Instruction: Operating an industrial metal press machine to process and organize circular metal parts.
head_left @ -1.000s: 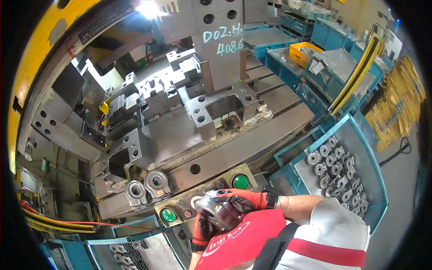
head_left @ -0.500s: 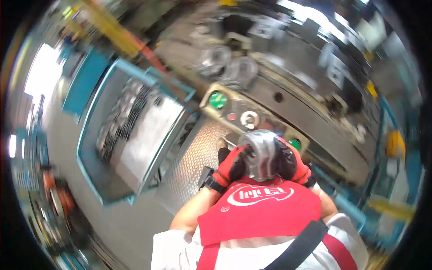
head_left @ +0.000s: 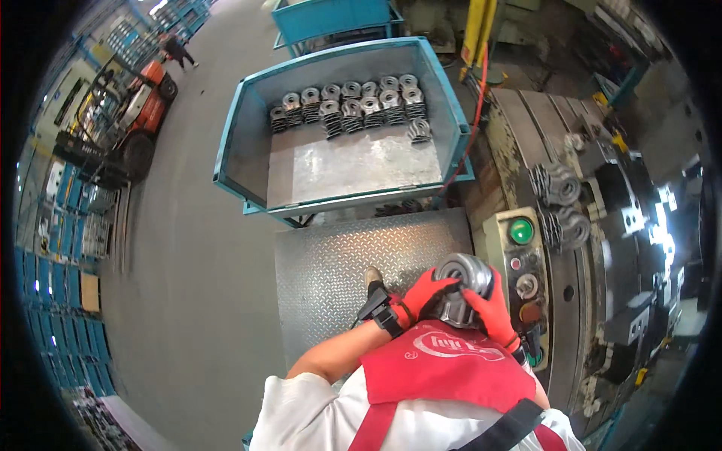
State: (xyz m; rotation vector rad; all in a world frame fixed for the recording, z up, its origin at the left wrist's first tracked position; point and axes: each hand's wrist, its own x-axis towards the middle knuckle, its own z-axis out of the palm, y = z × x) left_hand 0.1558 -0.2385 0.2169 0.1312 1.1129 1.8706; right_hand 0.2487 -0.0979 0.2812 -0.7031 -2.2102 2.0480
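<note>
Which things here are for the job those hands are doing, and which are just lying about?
Seem part of the job:
ringed metal parts, held by the left hand and right hand
similar parts in the blue bin
two stacks on the machine bed

Seem just around:
orange forklift
farther blue bin

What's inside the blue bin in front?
Stacks of metal parts with round holes, mostly toward the back of the bin. Its floor shows in front; beneath them, it's covered.

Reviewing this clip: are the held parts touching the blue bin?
Apart. The head view shows the tread plate plainly between the held parts and the blue bin.
</note>
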